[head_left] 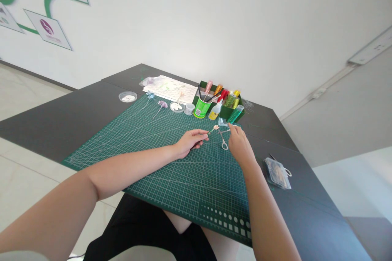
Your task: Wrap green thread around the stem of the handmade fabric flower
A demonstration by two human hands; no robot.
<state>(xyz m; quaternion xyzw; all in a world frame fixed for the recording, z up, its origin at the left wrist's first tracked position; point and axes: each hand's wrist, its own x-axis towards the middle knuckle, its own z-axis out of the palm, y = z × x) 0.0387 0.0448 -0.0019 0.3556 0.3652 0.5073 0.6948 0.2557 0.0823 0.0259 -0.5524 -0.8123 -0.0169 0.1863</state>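
My left hand (194,140) is closed on the thin green stem of a small craft flower (216,127). Its pale peach head points to the right, toward my other hand. Just beyond the flower lies a pair of scissors (224,145) with white handles, its blades spread on the green cutting mat (171,171). My right hand (241,142) is over the scissors' right side, beside a light blue translucent piece (222,122). Its fingers bend away from me and are partly hidden, so any grip there is unclear.
Behind my hands stand a green can of tools (201,108), a glue bottle (215,110) and a dark green box (228,112) of glitter tubes. A blue flower (150,95), purple flower (162,104) and dishes of white pieces (177,107) sit farther left. A clear case (277,173) lies right.
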